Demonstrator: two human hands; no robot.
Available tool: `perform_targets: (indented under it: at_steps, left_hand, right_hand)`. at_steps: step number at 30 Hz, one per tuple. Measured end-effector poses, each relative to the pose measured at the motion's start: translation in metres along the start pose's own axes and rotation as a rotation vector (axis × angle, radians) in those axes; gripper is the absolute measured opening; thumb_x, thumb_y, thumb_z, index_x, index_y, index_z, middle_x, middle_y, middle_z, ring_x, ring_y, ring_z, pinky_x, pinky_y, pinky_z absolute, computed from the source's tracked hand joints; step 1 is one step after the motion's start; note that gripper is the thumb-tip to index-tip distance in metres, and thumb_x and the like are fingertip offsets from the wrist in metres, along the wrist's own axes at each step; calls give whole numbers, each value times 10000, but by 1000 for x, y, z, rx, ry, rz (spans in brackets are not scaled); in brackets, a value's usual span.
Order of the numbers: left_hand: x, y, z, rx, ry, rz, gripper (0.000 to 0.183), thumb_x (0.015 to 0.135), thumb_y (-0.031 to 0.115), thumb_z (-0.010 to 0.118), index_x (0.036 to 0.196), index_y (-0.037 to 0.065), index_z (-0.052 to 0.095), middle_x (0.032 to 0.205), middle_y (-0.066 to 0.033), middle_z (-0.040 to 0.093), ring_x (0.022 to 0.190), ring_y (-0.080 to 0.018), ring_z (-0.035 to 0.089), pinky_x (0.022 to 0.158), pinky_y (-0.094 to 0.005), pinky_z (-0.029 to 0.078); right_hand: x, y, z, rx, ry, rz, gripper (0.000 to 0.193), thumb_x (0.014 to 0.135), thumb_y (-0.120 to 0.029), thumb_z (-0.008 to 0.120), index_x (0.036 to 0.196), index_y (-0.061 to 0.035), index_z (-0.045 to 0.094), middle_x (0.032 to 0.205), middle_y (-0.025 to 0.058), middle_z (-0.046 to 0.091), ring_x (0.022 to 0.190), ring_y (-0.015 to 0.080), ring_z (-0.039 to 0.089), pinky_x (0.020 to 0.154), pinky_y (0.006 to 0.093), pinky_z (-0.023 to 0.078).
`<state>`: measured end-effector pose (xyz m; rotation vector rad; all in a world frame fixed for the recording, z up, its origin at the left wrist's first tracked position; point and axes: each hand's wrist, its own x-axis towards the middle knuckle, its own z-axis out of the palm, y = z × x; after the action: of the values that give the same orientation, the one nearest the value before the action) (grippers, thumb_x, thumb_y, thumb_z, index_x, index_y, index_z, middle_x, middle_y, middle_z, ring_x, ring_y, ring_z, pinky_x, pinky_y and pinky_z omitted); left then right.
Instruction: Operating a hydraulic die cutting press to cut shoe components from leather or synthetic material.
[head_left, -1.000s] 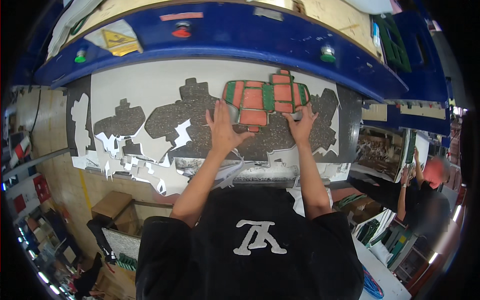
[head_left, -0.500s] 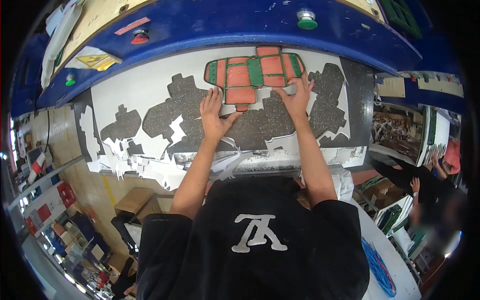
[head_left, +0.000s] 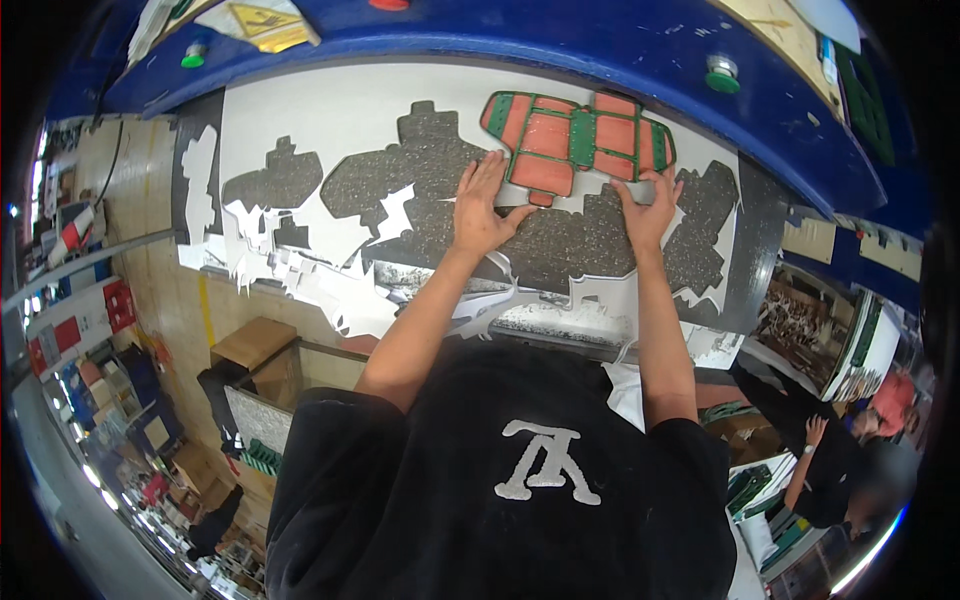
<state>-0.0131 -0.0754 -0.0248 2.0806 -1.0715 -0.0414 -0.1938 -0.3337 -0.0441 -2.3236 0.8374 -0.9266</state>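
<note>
A green-framed cutting die with orange-red pads (head_left: 580, 140) lies on a white sheet (head_left: 330, 120) stretched over a dark speckled bed (head_left: 560, 245). My left hand (head_left: 482, 205) lies flat with spread fingers at the die's lower left edge. My right hand (head_left: 648, 208) presses at its lower right edge, fingers on the frame. Several die-shaped holes in the sheet show the dark bed to the left of the die. Neither hand closes around anything.
A blue machine beam (head_left: 560, 50) with green buttons (head_left: 722, 72) and a red button arches over the bed. Torn white offcuts (head_left: 300, 270) hang off the front edge. A cardboard box (head_left: 255, 345) stands below left. Another person (head_left: 850, 450) works at the lower right.
Both hands and the die sit slightly further right on the sheet than a second ago. The view has tilted, so the bed appears lower and nearer.
</note>
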Motion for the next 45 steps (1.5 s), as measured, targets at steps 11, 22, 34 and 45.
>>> perform_targets:
  at_steps: [11,22,34,45]
  left_hand:
    - [-12,1,1,-75,88,-57,854,713,314,981,1411,-43,642,1425,-252,670,1365,-412,621,1227,-534,420]
    - [-17,0,5,-119,215,-130,746,710,318,985,1291,-63,712,1306,-268,727,1224,-421,706,1162,-511,500]
    - [-20,1,4,-121,214,-133,703,729,305,977,1273,-58,721,1301,-265,730,1226,-434,703,1141,-501,522]
    - [-22,-3,7,-118,211,-136,752,701,296,1012,1306,-31,709,1313,-238,737,1257,-446,694,1103,-475,550]
  right_hand:
    - [1,4,2,32,-73,-7,396,807,-234,941,1072,-95,681,1562,275,562,1554,446,414,1283,636,206]
    - [9,-3,10,-8,-123,12,384,858,-242,897,1109,-117,635,1576,345,507,1571,483,362,1291,646,156]
    - [7,-3,11,-35,-104,-25,383,880,-253,879,1129,-109,625,1591,361,480,1581,477,347,1284,658,146]
    - [8,-2,12,-69,-113,-37,391,889,-269,866,1152,-118,620,1576,352,500,1573,466,365,1276,653,169]
